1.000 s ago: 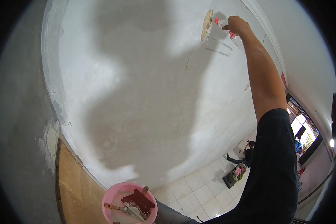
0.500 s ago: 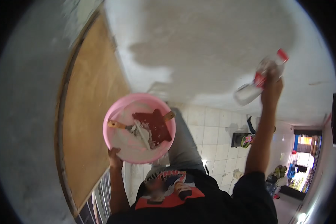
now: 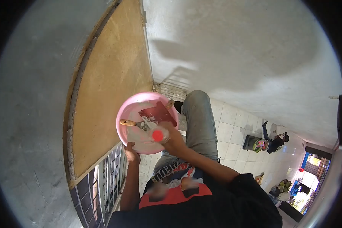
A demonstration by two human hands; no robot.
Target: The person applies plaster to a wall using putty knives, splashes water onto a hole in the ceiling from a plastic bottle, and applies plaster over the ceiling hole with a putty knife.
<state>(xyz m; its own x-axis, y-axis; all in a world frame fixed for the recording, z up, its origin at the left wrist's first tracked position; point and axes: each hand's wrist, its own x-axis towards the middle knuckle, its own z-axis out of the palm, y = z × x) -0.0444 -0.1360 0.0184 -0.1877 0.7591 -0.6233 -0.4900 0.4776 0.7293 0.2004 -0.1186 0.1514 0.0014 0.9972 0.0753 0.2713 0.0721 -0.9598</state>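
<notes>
My left hand (image 3: 132, 152) is closed on the near-left rim of a pink basin (image 3: 122, 110), thumb up at the edge. Whitish paste coats the inside of the basin. In it lie a putty knife with a wooden handle (image 3: 128, 122), a dark red flat plate (image 3: 158, 113) smeared with paste, and another wooden handle (image 3: 170, 105) at the right rim. Over the basin's right side, my right hand (image 3: 172, 140) grips a clear plastic bottle with a red cap (image 3: 157, 135). The cap faces me, and the bottle's lower part is hidden.
A tan wooden board (image 3: 110, 76) stands left, above a metal grille (image 3: 106, 182). A grey wall (image 3: 231, 49) rises ahead. Below lies a tiled floor (image 3: 231, 121), where another person (image 3: 278, 144) sits near a green basket (image 3: 260, 146). A bright doorway (image 3: 311, 178) is far right.
My right hand has brought the bottle from the wall side, far right, down and left to over the basin. The basin has shifted slightly right in view, still in my left hand.
</notes>
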